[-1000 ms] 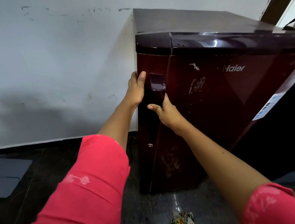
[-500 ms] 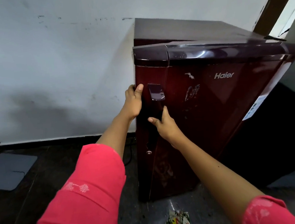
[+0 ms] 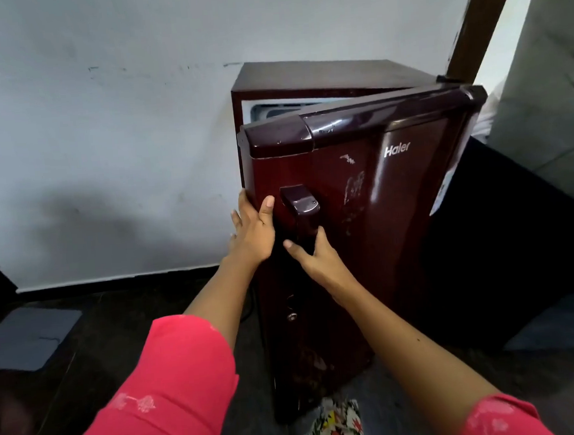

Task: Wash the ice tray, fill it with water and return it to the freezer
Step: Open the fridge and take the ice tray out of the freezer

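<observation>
Ice tray we cannot see anywhere; the maroon Haier fridge (image 3: 337, 86) before us stands with its door (image 3: 374, 210) ajar, a strip of white interior (image 3: 270, 107) showing at twelve o'clock above the door's top edge. Our left hand (image 3: 252, 233) wraps the door's free edge, fingers behind it, thumb on the front. Our right hand (image 3: 316, 259), at four o'clock from the left, grips the door handle (image 3: 300, 206) from below. A grey mat (image 3: 30, 337) lies on the dark floor (image 3: 565, 367) at nine o'clock.

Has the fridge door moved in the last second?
Yes. The fridge door has swung outward from the cabinet, opening a gap at the top that shows the white inside.
</observation>
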